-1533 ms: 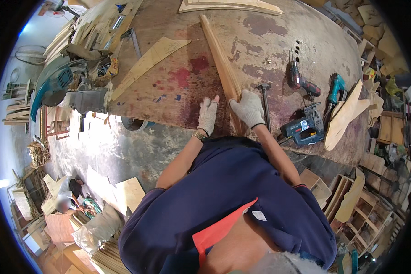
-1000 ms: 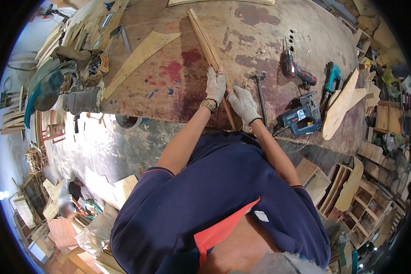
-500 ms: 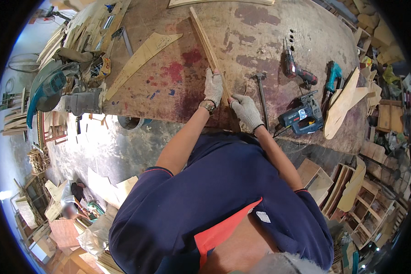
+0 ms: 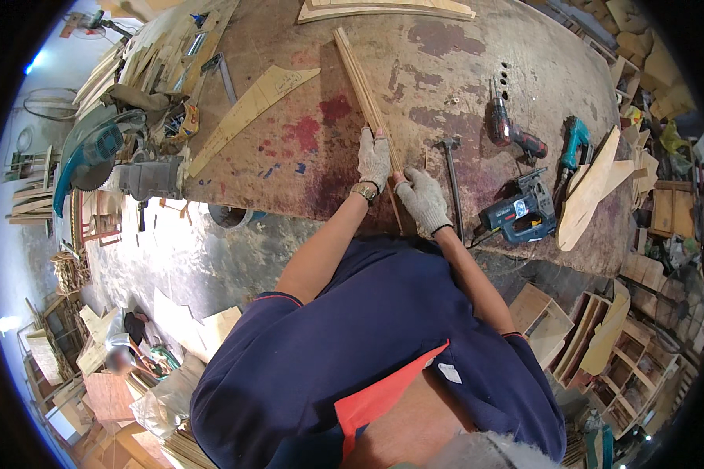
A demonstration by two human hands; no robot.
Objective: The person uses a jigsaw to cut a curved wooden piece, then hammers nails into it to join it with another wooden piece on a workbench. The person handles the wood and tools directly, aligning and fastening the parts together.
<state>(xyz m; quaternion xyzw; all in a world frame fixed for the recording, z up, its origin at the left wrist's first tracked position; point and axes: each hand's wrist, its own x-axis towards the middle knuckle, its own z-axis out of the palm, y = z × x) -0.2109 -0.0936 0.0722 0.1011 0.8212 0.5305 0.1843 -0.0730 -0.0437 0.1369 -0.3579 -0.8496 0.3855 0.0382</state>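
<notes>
A long, narrow wooden strip [image 4: 357, 78], possibly more than one laid together, slants across the bench edge toward my body. My left hand [image 4: 374, 162], in a pale knitted glove with bare fingertips and a watch at the wrist, is closed around its middle. Closer to me, my right hand [image 4: 422, 202], gloved the same way, grips the strip near its lower end with the thumb along it. Just right of that hand lies a hammer [image 4: 454, 187]. A flat, curved wooden template [image 4: 250, 109] with pencil marks rests to the left.
On the bench's [image 4: 446, 86] right are a cordless drill [image 4: 512, 133], a blue jigsaw [image 4: 519, 209], a teal power tool [image 4: 573, 142] and curved wooden pieces [image 4: 590, 191]. A mitre saw [image 4: 94, 160] stands left, below a try square [image 4: 225, 76]. Another person [image 4: 125, 352] is at lower left.
The view has shifted a little, so the bench appears lower. The strip has come slightly toward me and turned somewhat in my hands, which keep their hold.
</notes>
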